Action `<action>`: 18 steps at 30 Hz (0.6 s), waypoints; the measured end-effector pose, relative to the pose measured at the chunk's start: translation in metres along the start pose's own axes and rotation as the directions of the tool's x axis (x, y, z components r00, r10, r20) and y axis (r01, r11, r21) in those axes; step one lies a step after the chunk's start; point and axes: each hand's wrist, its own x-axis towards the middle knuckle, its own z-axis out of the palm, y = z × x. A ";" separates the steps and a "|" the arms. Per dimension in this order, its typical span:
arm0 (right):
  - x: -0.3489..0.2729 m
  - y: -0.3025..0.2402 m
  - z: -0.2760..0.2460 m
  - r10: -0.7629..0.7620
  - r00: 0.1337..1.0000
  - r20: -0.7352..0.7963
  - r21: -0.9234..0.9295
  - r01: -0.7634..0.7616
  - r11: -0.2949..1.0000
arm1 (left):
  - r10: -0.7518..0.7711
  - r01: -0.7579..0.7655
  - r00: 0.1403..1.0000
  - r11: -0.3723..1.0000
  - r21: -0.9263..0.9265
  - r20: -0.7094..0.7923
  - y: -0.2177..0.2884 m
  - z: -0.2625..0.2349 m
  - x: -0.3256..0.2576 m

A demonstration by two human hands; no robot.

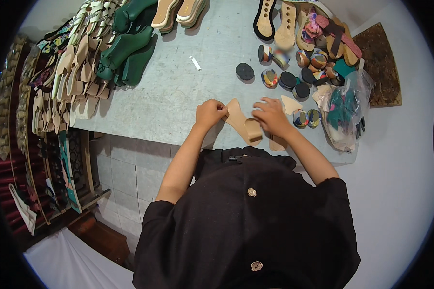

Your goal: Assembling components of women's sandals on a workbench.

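On the table before me lies a beige sandal sole (234, 115) with a wide tan strap (253, 129) arched across its near end. My left hand (210, 113) is closed, its thumb and fingertips pinched at the left edge of this sole. Just right of the strap, my right hand (272, 117) hovers with fingers bent and apart, slightly blurred; nothing shows in its grasp. Below its wrist, partly hidden by the forearm, is a second tan sole (278, 143). A cream, pointed flat piece (291, 104) rests beyond the right hand.
Several round heel pieces (288, 80) cluster at right, beside a clear plastic bag (348, 103). Unfinished sandals (285, 29) lie farther back. Green shoe forms (130, 48) and thick soles (190, 12) stand at far left, near racked beige shoes (77, 67). A white scrap (195, 63) lies mid-table.
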 end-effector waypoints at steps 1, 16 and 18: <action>-0.010 0.003 -0.013 0.006 1.000 -0.001 -0.006 -0.006 1.000 | 0.007 -0.007 1.000 1.000 -0.002 0.003 0.000 0.000 0.001; -0.119 -0.009 -0.132 0.551 0.828 0.105 0.767 -0.420 0.485 | 0.095 -0.072 0.990 0.976 0.207 -0.106 0.005 0.006 0.001; -0.135 -0.005 -0.146 0.581 0.813 0.040 0.766 -0.398 0.504 | 0.096 -0.080 0.992 0.979 0.186 -0.082 0.002 0.006 -0.001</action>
